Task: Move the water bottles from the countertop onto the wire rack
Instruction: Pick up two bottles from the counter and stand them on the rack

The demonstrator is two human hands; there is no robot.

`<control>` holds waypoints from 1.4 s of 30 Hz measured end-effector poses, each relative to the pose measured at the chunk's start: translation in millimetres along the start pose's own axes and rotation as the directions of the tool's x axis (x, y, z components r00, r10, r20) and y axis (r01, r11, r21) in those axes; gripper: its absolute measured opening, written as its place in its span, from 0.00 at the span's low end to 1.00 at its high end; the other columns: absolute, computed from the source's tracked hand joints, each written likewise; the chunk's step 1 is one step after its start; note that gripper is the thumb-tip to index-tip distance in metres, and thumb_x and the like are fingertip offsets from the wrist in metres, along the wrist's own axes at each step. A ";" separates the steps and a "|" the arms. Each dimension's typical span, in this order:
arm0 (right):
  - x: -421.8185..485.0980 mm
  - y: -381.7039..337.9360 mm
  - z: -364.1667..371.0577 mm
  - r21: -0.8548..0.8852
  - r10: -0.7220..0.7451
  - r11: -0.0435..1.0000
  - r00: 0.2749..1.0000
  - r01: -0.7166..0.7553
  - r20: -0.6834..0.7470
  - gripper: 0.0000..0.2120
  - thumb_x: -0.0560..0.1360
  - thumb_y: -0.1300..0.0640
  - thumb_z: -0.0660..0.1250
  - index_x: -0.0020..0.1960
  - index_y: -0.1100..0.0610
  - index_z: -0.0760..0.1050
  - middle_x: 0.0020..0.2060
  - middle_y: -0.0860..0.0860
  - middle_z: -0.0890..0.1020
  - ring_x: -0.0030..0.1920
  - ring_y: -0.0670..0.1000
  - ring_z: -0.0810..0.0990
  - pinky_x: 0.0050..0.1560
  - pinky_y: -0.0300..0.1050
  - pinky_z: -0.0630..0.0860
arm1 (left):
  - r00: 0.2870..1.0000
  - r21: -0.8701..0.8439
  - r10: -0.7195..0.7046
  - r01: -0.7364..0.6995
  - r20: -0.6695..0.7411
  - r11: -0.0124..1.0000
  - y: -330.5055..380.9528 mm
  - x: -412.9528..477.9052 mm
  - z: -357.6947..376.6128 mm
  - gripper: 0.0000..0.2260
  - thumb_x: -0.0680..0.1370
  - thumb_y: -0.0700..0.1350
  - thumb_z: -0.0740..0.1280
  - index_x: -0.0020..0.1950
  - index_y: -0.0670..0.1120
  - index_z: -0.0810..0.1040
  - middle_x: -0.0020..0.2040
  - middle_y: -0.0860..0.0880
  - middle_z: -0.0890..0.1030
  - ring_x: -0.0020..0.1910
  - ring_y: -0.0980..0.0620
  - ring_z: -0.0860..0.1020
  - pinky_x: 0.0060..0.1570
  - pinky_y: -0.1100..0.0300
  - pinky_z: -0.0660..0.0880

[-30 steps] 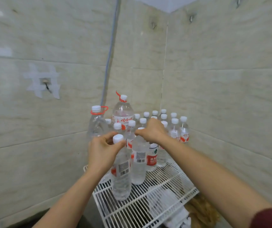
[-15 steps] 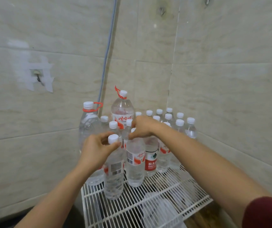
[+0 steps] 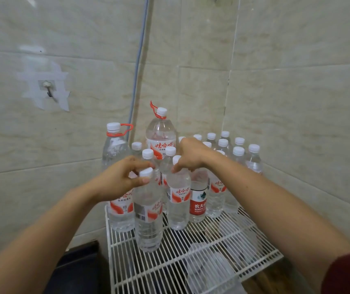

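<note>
A white wire rack [image 3: 193, 251] stands in the tiled corner, loaded with several clear water bottles. My left hand [image 3: 119, 181] grips the neck of the front bottle [image 3: 148, 215], which stands upright on the rack with its white cap showing between my fingers. My right hand [image 3: 191, 155] pinches the neck of the neighbouring bottle [image 3: 178, 200], also upright on the wires. Beside that one stands a red-labelled bottle [image 3: 198, 202]. Two large bottles with red handles [image 3: 160, 134] [image 3: 114, 145] stand at the back.
Tiled walls close in on the left and right of the rack. A grey pipe [image 3: 140, 60] runs down the corner, and a wall hook [image 3: 50, 92] sits at the left. The rack's front half is bare wire. Pale objects show below it, and a dark surface [image 3: 78, 268] lies lower left.
Both hands stay on their bottle necks. The view has shifted slightly, and the two gripped bottles now stand a little further forward on the rack.
</note>
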State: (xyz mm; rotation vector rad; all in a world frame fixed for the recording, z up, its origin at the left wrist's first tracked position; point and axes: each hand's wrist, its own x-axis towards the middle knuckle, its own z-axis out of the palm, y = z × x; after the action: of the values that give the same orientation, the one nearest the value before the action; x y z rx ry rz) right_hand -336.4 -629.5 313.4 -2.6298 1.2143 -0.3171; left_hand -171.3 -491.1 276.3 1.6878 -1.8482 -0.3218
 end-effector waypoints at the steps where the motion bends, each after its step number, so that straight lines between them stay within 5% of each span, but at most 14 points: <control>1: 0.4 0.2 -0.1 -0.004 0.001 1.000 1.000 -0.001 0.007 0.16 0.68 0.55 0.77 0.35 0.59 0.70 0.33 0.54 0.78 0.29 0.52 0.78 0.30 0.43 0.75 | 0.999 0.027 -0.006 0.006 0.034 1.000 -0.7 0.0 -3.9 0.17 0.77 0.45 0.66 0.54 0.69 0.70 0.52 0.59 0.74 0.52 0.59 0.75 0.56 0.63 0.72; 6: 3.6 -0.9 1.9 -0.003 0.017 1.000 1.000 -0.017 0.003 0.17 0.68 0.55 0.77 0.37 0.57 0.68 0.35 0.54 0.77 0.30 0.52 0.79 0.29 0.42 0.73 | 0.998 0.131 -0.030 0.022 0.064 0.991 2.4 -4.2 -10.5 0.17 0.78 0.44 0.65 0.64 0.61 0.72 0.53 0.56 0.73 0.51 0.59 0.74 0.52 0.67 0.69; 10: 5.8 -0.5 4.4 -0.001 0.016 1.000 1.000 -0.016 -0.013 0.16 0.69 0.54 0.77 0.38 0.57 0.69 0.36 0.55 0.78 0.31 0.52 0.80 0.30 0.43 0.76 | 0.994 0.200 -0.011 0.033 -0.110 0.979 10.5 -6.4 2.3 0.19 0.74 0.48 0.70 0.65 0.57 0.74 0.51 0.58 0.79 0.43 0.59 0.77 0.43 0.68 0.70; 14: 5.5 1.8 4.5 0.040 0.004 0.999 1.000 -0.003 -0.018 0.15 0.68 0.55 0.77 0.40 0.57 0.70 0.37 0.56 0.79 0.32 0.52 0.80 0.35 0.45 0.79 | 0.969 0.234 -0.022 0.082 -0.247 0.969 12.6 2.2 15.3 0.19 0.75 0.44 0.70 0.66 0.50 0.76 0.55 0.47 0.82 0.45 0.55 0.75 0.47 0.64 0.67; 21: -0.9 0.8 3.4 0.032 0.005 0.999 0.999 -0.003 -0.042 0.17 0.68 0.54 0.77 0.35 0.57 0.68 0.33 0.54 0.77 0.29 0.51 0.77 0.30 0.43 0.75 | 0.955 0.197 -0.010 0.071 -0.297 0.978 21.6 20.7 29.9 0.19 0.76 0.42 0.68 0.67 0.48 0.74 0.60 0.46 0.79 0.49 0.53 0.75 0.49 0.65 0.66; 27: -4.4 0.8 6.3 0.053 -0.004 0.999 0.997 0.008 -0.075 0.19 0.69 0.54 0.76 0.34 0.54 0.64 0.31 0.52 0.74 0.29 0.50 0.75 0.27 0.41 0.69 | 0.931 0.085 -0.075 0.112 -0.359 0.990 16.2 33.1 46.5 0.28 0.77 0.41 0.67 0.75 0.46 0.62 0.60 0.44 0.78 0.55 0.48 0.76 0.55 0.57 0.72; 33: -4.9 4.2 9.1 0.047 -0.008 0.999 0.997 0.012 -0.080 0.20 0.69 0.52 0.76 0.34 0.55 0.64 0.31 0.51 0.73 0.35 0.53 0.76 0.31 0.42 0.70 | 0.911 -0.012 -0.108 0.112 -0.398 0.994 9.9 32.7 51.4 0.17 0.76 0.43 0.68 0.63 0.46 0.68 0.49 0.51 0.77 0.47 0.53 0.76 0.45 0.61 0.70; 42: -10.6 9.2 17.9 0.072 -0.024 0.997 0.993 0.033 -0.115 0.18 0.71 0.51 0.74 0.34 0.53 0.65 0.32 0.49 0.72 0.40 0.53 0.73 0.30 0.41 0.64 | 0.872 -0.053 -0.097 0.081 -0.481 0.995 2.8 23.1 67.4 0.16 0.77 0.44 0.67 0.64 0.45 0.71 0.58 0.46 0.77 0.55 0.52 0.75 0.55 0.57 0.74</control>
State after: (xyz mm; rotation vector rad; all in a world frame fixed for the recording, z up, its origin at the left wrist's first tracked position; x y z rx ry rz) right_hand -344.5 -625.1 292.6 -2.5989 1.1759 -0.5134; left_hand -212.8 -527.6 231.2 1.6494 -1.3899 0.0401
